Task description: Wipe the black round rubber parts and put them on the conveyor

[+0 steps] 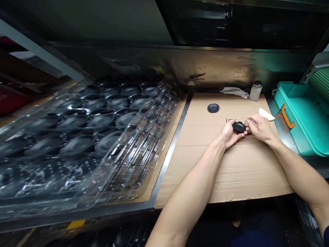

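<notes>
My left hand [229, 136] grips a black oval plastic part [239, 127], held a little above the cardboard with its smooth face up. A small tab stands out at the part's far edge. Close to its right side, my right hand [259, 127] is closed in a pinch. Something small and pale shows at those fingertips, too small to name. A second black oval part [213, 108] lies on the cardboard sheet [190, 164], beyond my left hand. Just behind my right hand lies a white half-round pad [266, 114].
Stacked clear plastic trays [123, 161] with many black oval parts fill the left side. A capped bottle [255, 91] and a crumpled white cloth [234, 91] sit at the back. To the right stands a teal bin [303, 120] with an orange latch. A metal wall [216, 68] rises behind.
</notes>
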Tool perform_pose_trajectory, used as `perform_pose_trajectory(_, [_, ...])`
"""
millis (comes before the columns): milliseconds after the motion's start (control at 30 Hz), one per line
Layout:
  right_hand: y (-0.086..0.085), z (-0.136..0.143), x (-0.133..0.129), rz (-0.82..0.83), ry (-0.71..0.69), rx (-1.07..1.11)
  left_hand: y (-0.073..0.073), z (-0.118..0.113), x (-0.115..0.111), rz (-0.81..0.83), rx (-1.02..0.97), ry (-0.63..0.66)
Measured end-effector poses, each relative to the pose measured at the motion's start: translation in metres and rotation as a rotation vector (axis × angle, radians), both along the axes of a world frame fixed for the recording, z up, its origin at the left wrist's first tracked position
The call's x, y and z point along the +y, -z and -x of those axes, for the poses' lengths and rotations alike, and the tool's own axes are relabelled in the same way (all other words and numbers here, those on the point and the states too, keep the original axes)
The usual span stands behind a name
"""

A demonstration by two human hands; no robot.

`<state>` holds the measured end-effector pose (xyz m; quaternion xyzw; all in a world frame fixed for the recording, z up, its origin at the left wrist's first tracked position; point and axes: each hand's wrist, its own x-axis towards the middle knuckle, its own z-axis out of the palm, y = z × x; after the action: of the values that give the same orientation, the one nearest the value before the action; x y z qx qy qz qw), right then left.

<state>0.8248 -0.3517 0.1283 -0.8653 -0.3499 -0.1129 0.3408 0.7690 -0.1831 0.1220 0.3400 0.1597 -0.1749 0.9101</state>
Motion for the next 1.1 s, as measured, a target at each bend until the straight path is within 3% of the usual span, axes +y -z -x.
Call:
perform_pose_trajectory(267, [0.007,0.002,0.007,0.094,-0.028,0.01,0.003,0.003,-0.013,-0.158,-0.011,-0.041])
perform_pose_trajectory(533, [0.008,0.007,0.009,0.152,-0.009,-0.047,0.017,0.006,-0.016,-0.658,-0.237,-0.077])
perform_pose_trajectory(667, [0.013,0.009,0.009,0.255,-0.003,-0.085,0.017,0.007,-0.016,-0.724,-0.241,-0.112])
perform_pose_trajectory(1100, [0.008,0.011,0.011,0.296,-0.011,-0.067,0.018,0.011,-0.019,-0.966,-0.369,-0.086])
